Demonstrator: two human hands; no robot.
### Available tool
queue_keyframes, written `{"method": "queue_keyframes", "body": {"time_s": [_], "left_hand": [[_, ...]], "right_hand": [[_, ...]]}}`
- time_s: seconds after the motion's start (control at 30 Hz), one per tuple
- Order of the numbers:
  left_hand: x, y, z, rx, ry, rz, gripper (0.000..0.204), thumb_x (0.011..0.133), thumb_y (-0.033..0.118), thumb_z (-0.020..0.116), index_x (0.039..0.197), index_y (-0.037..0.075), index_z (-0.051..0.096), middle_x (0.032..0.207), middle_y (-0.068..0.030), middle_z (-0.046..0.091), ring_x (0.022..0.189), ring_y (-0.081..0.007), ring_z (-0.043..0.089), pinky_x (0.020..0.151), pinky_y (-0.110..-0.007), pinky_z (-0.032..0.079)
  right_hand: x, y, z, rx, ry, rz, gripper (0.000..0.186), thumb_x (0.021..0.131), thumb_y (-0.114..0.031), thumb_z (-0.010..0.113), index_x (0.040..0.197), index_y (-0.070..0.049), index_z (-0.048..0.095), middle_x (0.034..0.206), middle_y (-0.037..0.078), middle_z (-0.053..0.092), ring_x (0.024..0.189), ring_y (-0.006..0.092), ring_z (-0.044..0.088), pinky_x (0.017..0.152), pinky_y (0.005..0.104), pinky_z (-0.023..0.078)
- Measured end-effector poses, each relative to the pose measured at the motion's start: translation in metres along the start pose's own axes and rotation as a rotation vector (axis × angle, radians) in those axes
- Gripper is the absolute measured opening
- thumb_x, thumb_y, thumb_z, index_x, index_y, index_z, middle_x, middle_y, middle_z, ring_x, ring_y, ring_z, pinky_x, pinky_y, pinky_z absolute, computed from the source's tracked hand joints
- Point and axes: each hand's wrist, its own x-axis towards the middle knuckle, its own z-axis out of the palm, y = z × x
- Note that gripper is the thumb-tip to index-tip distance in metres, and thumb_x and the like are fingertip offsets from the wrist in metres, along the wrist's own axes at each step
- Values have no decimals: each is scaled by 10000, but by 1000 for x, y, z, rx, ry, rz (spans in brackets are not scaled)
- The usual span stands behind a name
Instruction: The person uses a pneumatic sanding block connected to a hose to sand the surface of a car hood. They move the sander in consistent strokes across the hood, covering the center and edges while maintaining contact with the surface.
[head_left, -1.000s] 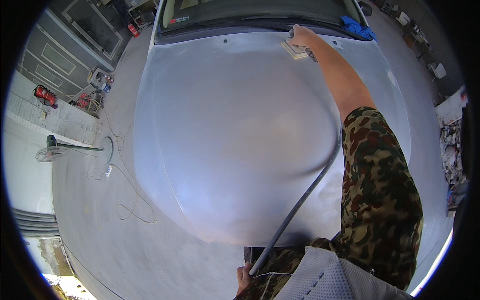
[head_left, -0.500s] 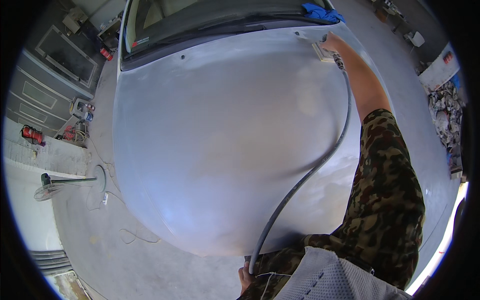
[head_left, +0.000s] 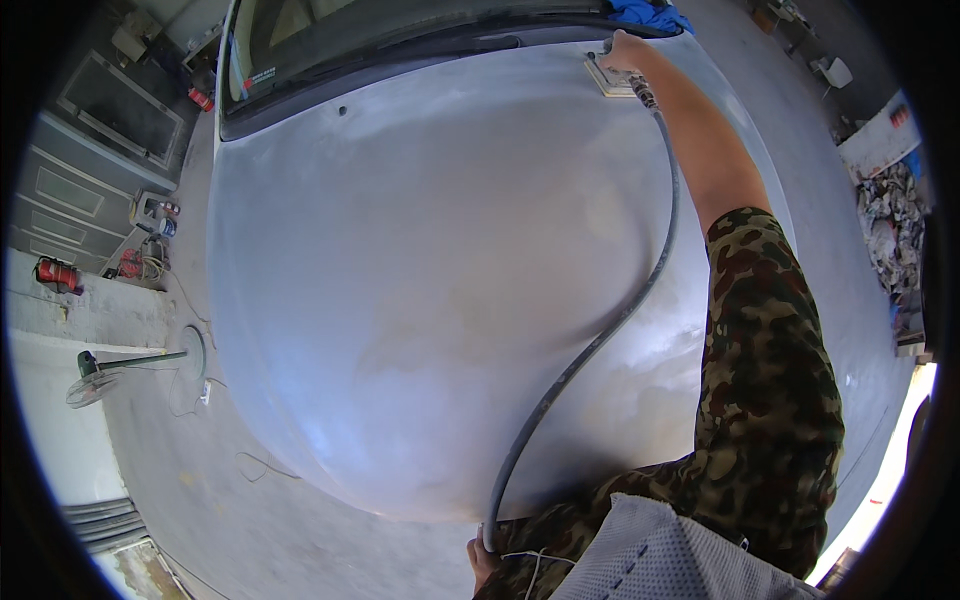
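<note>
A sander (head_left: 612, 86) with a flat rectangular pad rests on the far right part of a car hood (head_left: 420, 250), close to the windshield. Stretched out to it, my right hand (head_left: 627, 52) is closed around its top. From the sander's fitting a dark hose (head_left: 585, 352) curves back over the hood toward me. At the hood's front edge my left hand (head_left: 482, 562) is closed around the near part of this hose. The hood looks matte, grey-white, with brownish cloudy patches.
A blue cloth (head_left: 650, 16) lies at the windshield's right corner, near the wiper (head_left: 480, 45). Left on the floor are a fan (head_left: 95, 380) and a loose cable (head_left: 265, 466). A fire extinguisher (head_left: 58, 275) is by the left wall. Crumpled paper (head_left: 890, 230) is piled at right.
My right hand has moved the sander left and slightly farther away along the hood's far edge. The hose has shifted left with it, and my left hand still holds it.
</note>
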Motion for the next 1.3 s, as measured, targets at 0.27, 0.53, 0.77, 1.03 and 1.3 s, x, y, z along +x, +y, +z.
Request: {"method": "queue_keyframes", "body": {"time_s": [0.27, 0.53, 0.77, 1.03, 1.3], "left_hand": [[-4, -6, 7, 6, -17, -36, 471, 915, 83, 728, 1326, -61, 551, 1010, -157, 610, 871, -320, 571, 766, -426, 465], [-50, -8, 23, -183, -207, -281, 370, 951, 132, 696, 1258, -46, 593, 1005, -157, 625, 894, -315, 581, 776, -430, 460], [-34, 51, 9, -677, -325, -599, 312, 1010, 294, 597, 1003, -16, 631, 824, -130, 574, 773, -262, 528, 704, -425, 408], [12, 198, 18, -762, -186, -665, 604, 1042, 444, 481, 661, -10, 599, 538, -73, 478, 532, -195, 423, 551, -418, 321], [4, 236, 64, -827, -220, -642, 580, 1043, 423, 480, 640, 7, 467, 555, -72, 372, 557, -206, 326, 554, -436, 254]], "right_hand": [[2, 26, -3, -86, -29, 0, 908, 725, -503, 817, 1339, 100, 530, 1233, 303, 677, 1121, 397, 683, 968, 445, 537], [17, -32, 14, -72, 53, -49, 810, 790, -468, 766, 1369, 49, 533, 1258, 278, 674, 1157, 396, 673, 967, 469, 543], [-27, -169, 8, 52, 42, -257, 803, 805, -443, 728, 1434, 4, 508, 1312, 246, 671, 1211, 390, 660, 1015, 470, 531], [-94, -262, -4, 205, -81, -517, 455, 827, -348, 675, 1137, -22, 742, 1073, 237, 751, 983, 375, 744, 808, 470, 597], [-140, -330, 14, 122, -69, -697, 561, 804, -415, 723, 1280, -121, 692, 1191, 124, 749, 1078, 306, 723, 894, 457, 576]]}}
